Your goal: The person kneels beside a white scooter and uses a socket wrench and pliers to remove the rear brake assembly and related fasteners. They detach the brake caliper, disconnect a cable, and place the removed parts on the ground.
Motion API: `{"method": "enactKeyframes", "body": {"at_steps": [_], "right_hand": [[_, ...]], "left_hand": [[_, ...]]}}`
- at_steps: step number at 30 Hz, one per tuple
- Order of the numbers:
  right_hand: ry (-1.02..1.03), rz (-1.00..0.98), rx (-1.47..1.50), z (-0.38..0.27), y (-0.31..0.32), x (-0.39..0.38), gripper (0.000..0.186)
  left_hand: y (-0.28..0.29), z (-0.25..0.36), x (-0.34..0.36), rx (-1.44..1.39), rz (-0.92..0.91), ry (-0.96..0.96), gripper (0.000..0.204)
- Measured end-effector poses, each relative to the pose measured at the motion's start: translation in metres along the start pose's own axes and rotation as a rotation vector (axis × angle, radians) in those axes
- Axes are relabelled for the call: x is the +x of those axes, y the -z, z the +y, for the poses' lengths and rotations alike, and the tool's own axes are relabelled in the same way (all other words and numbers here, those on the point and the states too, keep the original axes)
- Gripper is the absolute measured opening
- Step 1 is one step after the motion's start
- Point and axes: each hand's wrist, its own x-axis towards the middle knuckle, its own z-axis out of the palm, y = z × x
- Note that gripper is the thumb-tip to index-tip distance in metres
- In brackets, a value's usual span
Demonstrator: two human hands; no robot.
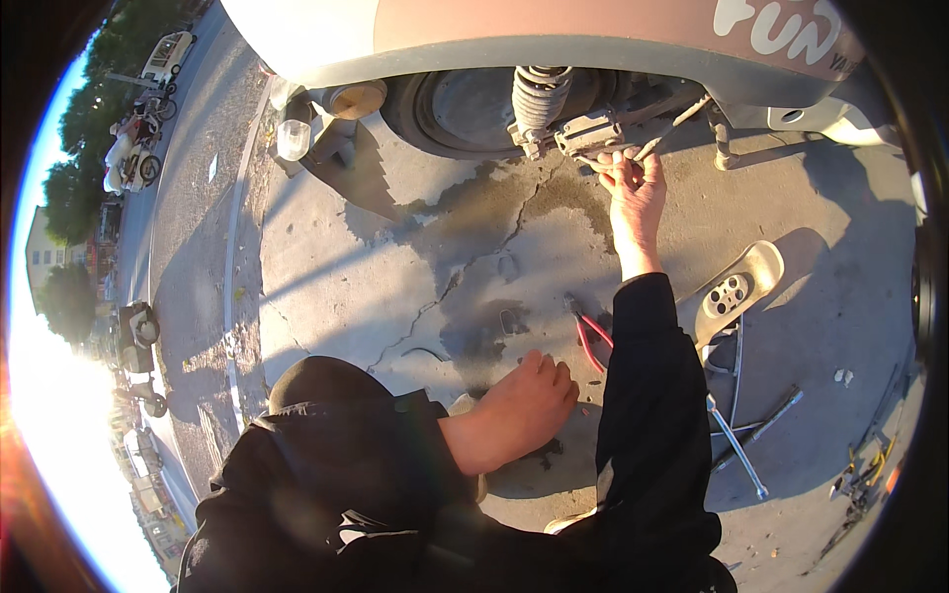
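At the underside of a vehicle's body panel (554, 49), my right hand (636, 203) reaches up with its fingers pinched on a thin metal rod (647, 148), beside a coil shock absorber (539, 99), a dirty metal housing (588, 131) and a dark wheel (450, 114). My left hand (509, 415) hangs lower, over the pavement, with loosely curled fingers apart and nothing visible in them. Red-handled pliers (593, 343) lie on the concrete between my hands. A beige pedal-like part with a holed plate (751, 272) and a cross wrench (751, 474) lie to the right.
Cracked concrete (326, 257) is under me, stained near the wheel. A clear cup (294, 138) and a round brownish container (356, 99) are at upper left. More tools (870, 465) lie at far right. Parked scooters (138, 163) and a road (188, 296) are on the left.
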Motion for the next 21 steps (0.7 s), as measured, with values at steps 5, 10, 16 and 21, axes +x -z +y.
{"method": "enactKeyframes", "body": {"at_steps": [5, 10, 16, 21], "right_hand": [[-0.004, -0.027, -0.206, -0.013, 0.002, -0.009, 0.01], [-0.045, 0.036, -0.679, -0.024, 0.0, 0.006, 0.013], [-0.277, -0.618, -0.72, -0.077, 0.097, -0.029, 0.032], [-0.353, -0.755, -1.53, -0.217, 0.283, -0.064, 0.029]], "left_hand": [[-0.001, 0.01, 0.005, -0.005, 0.039, -0.029, 0.036], [-0.013, 0.008, 0.003, 0.04, -0.027, -0.005, 0.035], [-0.005, -0.02, 0.014, -0.124, -0.061, -0.003, 0.041], [0.008, -0.05, 0.048, 0.001, 0.095, 0.083, 0.033]]}}
